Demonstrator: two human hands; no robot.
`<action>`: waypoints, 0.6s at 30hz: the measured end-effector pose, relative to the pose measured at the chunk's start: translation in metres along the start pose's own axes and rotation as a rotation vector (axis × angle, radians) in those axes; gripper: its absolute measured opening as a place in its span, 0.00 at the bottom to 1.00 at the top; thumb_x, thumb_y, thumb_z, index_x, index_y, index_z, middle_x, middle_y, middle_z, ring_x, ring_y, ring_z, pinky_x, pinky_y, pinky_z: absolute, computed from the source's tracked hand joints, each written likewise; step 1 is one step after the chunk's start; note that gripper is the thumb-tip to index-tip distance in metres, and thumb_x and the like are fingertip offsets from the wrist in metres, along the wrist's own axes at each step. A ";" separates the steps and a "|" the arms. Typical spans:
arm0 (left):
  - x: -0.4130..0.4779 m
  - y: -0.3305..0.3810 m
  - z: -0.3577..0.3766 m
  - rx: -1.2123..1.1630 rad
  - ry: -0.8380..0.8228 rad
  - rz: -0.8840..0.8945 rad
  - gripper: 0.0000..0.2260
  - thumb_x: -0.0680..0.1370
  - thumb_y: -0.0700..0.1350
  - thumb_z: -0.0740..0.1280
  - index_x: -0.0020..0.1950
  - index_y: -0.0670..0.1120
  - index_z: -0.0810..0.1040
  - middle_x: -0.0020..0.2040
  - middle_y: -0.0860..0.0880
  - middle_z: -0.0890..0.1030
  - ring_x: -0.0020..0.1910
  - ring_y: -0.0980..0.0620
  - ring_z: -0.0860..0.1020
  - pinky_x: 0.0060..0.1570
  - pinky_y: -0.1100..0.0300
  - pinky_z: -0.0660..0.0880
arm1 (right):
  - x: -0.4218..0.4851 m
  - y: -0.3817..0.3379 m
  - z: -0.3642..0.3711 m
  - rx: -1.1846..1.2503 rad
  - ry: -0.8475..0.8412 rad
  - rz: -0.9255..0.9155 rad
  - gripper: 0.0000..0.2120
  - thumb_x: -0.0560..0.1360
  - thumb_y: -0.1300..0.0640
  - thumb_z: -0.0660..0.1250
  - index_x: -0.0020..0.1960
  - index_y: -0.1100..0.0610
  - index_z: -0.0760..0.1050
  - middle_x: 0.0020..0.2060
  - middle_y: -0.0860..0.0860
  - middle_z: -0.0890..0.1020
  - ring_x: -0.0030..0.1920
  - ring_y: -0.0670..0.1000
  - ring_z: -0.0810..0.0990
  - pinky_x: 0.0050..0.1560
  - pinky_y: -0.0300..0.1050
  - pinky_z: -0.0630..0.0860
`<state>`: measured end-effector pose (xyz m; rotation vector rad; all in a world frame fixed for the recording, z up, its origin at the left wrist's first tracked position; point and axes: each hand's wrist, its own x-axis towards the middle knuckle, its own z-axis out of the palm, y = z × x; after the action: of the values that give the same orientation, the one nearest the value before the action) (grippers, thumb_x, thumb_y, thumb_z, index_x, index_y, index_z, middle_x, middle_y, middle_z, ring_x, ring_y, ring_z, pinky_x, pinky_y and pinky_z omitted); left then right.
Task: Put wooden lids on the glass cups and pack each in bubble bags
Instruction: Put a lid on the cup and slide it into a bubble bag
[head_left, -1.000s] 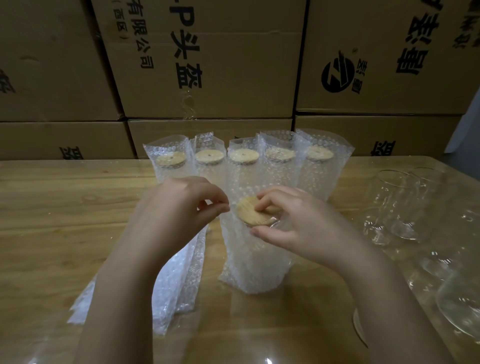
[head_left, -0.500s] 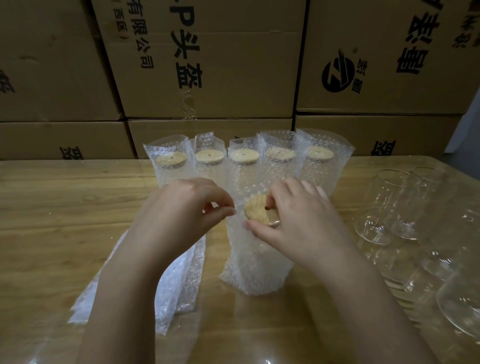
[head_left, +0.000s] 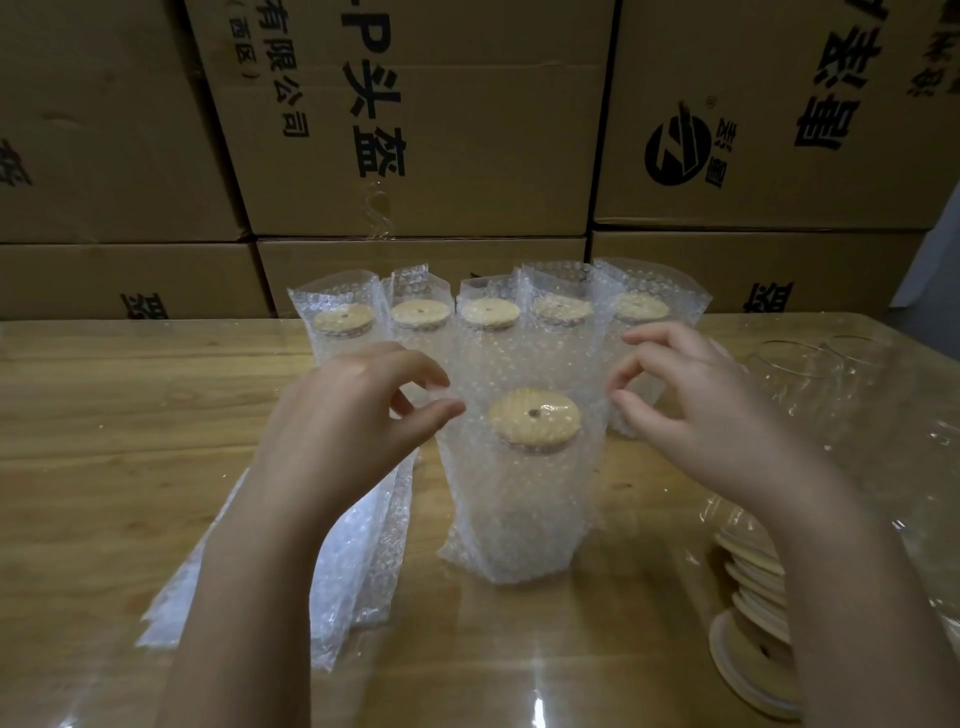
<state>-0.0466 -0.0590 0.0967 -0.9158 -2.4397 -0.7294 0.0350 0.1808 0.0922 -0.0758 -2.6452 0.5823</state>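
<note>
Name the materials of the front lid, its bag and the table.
Lid: pale matte wood, visible grain lines. Bag: clear plastic bubble wrap, rows of small bubbles. Table: wood-look top, apparently under a glossy clear sheet, judging by glare.

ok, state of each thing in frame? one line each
Front cup, upright, bagged, lidded.
Lid, seated on the front cup.
Front bag, standing, top open.
Back cups, five, upright, lidded, bags open.
Spare bags, flat, empty.
Bare cups, upright, no lids, unbagged.
Spare lids, stacked.
Left hand, fingers curled at the front bag's left edge, grip unclear.
Right hand, same at its right edge.
</note>
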 end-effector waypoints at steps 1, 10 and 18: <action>0.000 0.000 0.000 -0.010 0.000 0.003 0.10 0.73 0.57 0.66 0.47 0.53 0.82 0.43 0.61 0.80 0.38 0.66 0.77 0.37 0.53 0.79 | 0.000 0.002 -0.001 -0.002 -0.004 -0.009 0.04 0.75 0.47 0.60 0.42 0.41 0.72 0.60 0.38 0.69 0.64 0.39 0.60 0.65 0.48 0.58; 0.003 -0.004 0.011 -0.045 0.171 0.022 0.02 0.74 0.45 0.72 0.43 0.47 0.84 0.41 0.55 0.82 0.37 0.55 0.79 0.35 0.49 0.77 | 0.006 0.002 0.007 -0.154 0.223 -0.066 0.05 0.77 0.55 0.66 0.46 0.52 0.80 0.49 0.44 0.81 0.56 0.49 0.74 0.52 0.42 0.56; 0.006 -0.009 0.021 -0.130 0.247 0.016 0.02 0.74 0.42 0.72 0.44 0.45 0.84 0.41 0.52 0.83 0.38 0.52 0.79 0.37 0.48 0.77 | 0.005 0.001 0.012 -0.214 0.331 -0.094 0.03 0.75 0.59 0.68 0.44 0.54 0.80 0.45 0.46 0.82 0.51 0.52 0.78 0.53 0.43 0.57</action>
<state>-0.0613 -0.0492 0.0808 -0.8374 -2.1880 -0.9445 0.0251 0.1779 0.0839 -0.1018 -2.3626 0.2303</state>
